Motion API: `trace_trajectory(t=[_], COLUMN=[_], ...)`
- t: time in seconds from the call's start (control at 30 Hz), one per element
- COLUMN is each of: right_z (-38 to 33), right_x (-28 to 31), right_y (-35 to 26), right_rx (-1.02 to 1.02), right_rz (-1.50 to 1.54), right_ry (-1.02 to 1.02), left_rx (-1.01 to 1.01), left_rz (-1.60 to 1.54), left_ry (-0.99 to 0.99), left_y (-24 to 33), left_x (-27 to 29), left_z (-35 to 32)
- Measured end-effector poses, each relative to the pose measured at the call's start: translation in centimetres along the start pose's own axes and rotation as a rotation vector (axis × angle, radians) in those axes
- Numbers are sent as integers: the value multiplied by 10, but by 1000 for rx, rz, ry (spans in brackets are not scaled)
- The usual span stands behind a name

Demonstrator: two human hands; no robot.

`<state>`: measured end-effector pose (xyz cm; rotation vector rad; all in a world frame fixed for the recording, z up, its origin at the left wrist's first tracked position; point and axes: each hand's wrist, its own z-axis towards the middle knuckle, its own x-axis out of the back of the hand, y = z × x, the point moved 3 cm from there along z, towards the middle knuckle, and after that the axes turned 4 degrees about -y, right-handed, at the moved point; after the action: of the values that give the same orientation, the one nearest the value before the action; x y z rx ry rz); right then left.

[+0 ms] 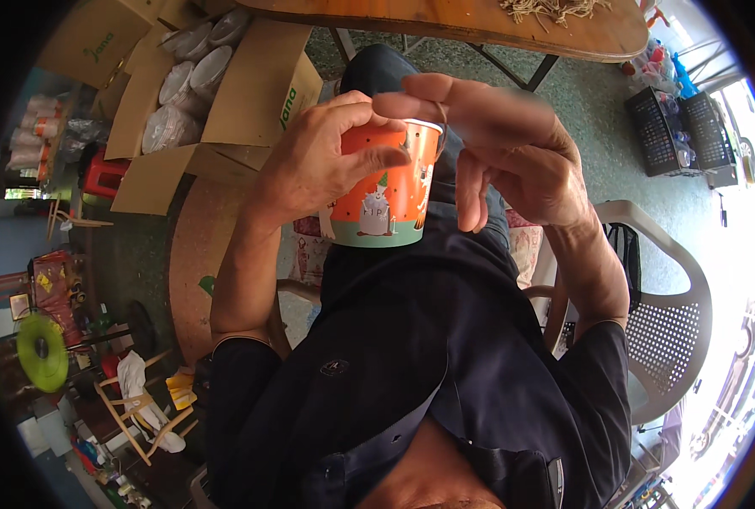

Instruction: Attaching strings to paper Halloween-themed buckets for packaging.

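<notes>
- Bucket (399,208), orange with a green base, sits upright or nearly so over the seated person's lap, between both hands.
- Left hand (318,157) grips its upper left side, thumb across the front.
- Right hand (526,170) has bent, spread fingers beside the rim, partly blurred; from here I can't tell whether it pinches the cord (445,127).
- Progress, my judgement: partway. Cord shows at the rim's right side; whether it is fastened, I can't tell.
- Left, perhaps: securing that end and checking the opposite side, which the left hand hides.
- Count: one bucket, one visible cord in work, one tan cord bundle (556,8) on one wooden table (445,24).
- Also: one open carton (250,93) with at least five wrapped white stacks (171,129); two black crates (662,131).
</notes>
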<state>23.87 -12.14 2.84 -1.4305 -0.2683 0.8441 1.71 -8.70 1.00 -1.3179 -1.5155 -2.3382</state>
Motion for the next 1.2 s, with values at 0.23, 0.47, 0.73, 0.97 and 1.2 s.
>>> trace_trajectory(t=[0.23, 0.47, 0.73, 0.97, 1.2], right_z=[21, 31, 29, 18, 23], right_x=[-14, -20, 21, 43, 12], right_y=[0, 9, 12, 28, 13], right_rx=[49, 20, 131, 143, 77], right_rz=[83, 130, 170, 250, 199], right_ry=[-68, -47, 124, 150, 57], left_rx=[-131, -97, -152, -6, 74], left_rz=[183, -129, -226, -276, -180], left_ry=[159, 134, 142, 131, 66], left_y=[13, 2, -12, -14, -2], left_x=[-6, -14, -12, -7, -10], left_z=[1, 1, 4, 6, 13])
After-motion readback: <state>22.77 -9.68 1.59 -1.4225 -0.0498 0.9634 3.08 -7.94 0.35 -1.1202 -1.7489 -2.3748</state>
